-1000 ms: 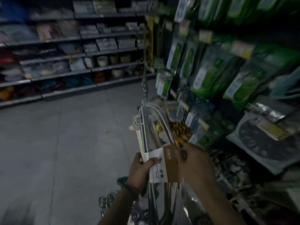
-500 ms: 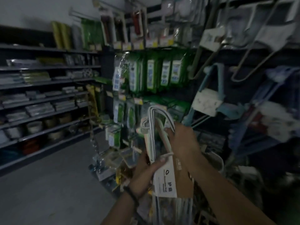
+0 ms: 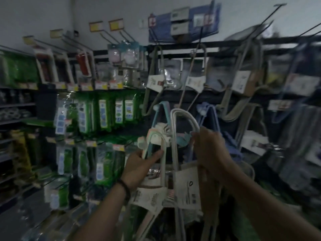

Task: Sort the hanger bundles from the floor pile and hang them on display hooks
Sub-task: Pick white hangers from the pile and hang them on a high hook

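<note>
1. The left hand point(image 3: 139, 166) is closed around the curved top of one hanger bundle point(image 3: 157, 148). This bundle is pale, with thin smooth bars bent into a round hook shape.
2. The right hand point(image 3: 207, 148) is closed around the top of a second hanger bundle point(image 3: 184, 122). Its bars are white, long and bent in a tall loop that stands higher than the other one.
3. Each bundle has a paper label point(image 3: 188, 188) wrapped around it low down, flat and pale with small dark print. A clear shiny plastic wrap may cover the lower parts, but the picture is too dark and blurry to be sure.
4. Both bundles are held up in the air, near the rack and in front of it. Neither one is on a hook yet, so I think the hanging part for these two is still to do.
5. Just behind the hands, a light blue bundle point(image 3: 160, 112) and a darker blue bundle point(image 3: 208, 112) already hang on the rack.
6. Higher up, grey-green bundles point(image 3: 239, 94) hang from the dark top rail point(image 3: 217, 46), so some of the job looks done.
7. Long thin metal display hooks point(image 3: 271, 14) stick out near the top of the wall, and some look bare.
8. The floor pile cannot be seen here, so I cannot tell how many bundles are left.
</note>
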Demonstrator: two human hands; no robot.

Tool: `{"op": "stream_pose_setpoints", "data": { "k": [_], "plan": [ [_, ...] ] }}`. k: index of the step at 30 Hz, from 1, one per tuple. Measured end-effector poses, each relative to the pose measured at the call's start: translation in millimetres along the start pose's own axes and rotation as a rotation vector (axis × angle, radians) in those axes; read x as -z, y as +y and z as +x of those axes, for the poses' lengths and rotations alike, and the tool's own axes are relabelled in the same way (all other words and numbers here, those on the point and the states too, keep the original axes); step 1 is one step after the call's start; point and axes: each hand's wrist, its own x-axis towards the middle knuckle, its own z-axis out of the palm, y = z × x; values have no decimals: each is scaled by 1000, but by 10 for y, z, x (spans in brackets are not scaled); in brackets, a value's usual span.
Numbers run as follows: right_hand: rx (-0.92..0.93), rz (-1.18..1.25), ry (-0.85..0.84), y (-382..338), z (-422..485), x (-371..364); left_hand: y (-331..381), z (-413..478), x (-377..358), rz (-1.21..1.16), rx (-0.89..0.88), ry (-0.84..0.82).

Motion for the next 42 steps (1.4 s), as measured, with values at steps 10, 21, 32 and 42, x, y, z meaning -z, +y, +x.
{"op": "stream_pose_setpoints", "data": {
  "k": [10, 21, 32, 42],
  "plan": [
    [-228, -167, 174, 1052, 384, 888, 810, 713, -704, 318, -502, -159],
    [-180, -179, 377, 1949, 1393, 1614, 2247, 1356, -1830, 254, -617, -382],
    [-147, -108, 727, 2642, 2733, 2291, 3473, 2125, -2494, 242, -733, -230],
    [-156, 157, 805, 3005, 3104, 1694, 3310, 2472, -2894, 268, -683, -141]
  ]
}}
